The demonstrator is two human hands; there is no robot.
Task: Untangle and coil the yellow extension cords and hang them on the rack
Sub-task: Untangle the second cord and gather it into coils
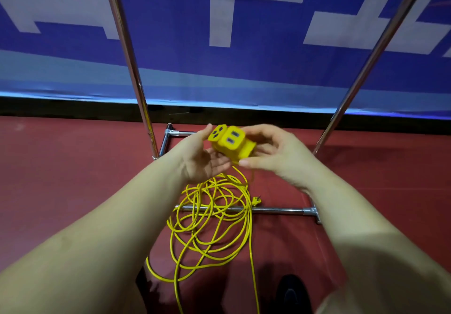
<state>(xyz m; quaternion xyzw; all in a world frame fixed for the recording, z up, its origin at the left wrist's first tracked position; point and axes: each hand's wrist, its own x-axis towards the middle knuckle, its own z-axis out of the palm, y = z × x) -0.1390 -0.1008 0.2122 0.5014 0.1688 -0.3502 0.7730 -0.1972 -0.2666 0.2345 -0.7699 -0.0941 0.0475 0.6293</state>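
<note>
Yellow socket block [230, 142] held above the red floor [73, 167] between both hands: right hand [273, 152] grips it with thumb and curled fingers; left hand [200, 157] lies open-palmed beneath, fingers straight. Its tangled cord [212, 216] lies below across the rack's base bar [280, 210], plug [256, 200] beside it.

Down on the red floor [73, 167] a loose tangle of yellow cord [210, 225] sprawls across the rack's chrome base bar [275, 210], its plug [256, 200] lying just beside that bar, with a dark shoe [291, 291] near the bottom edge.
</note>
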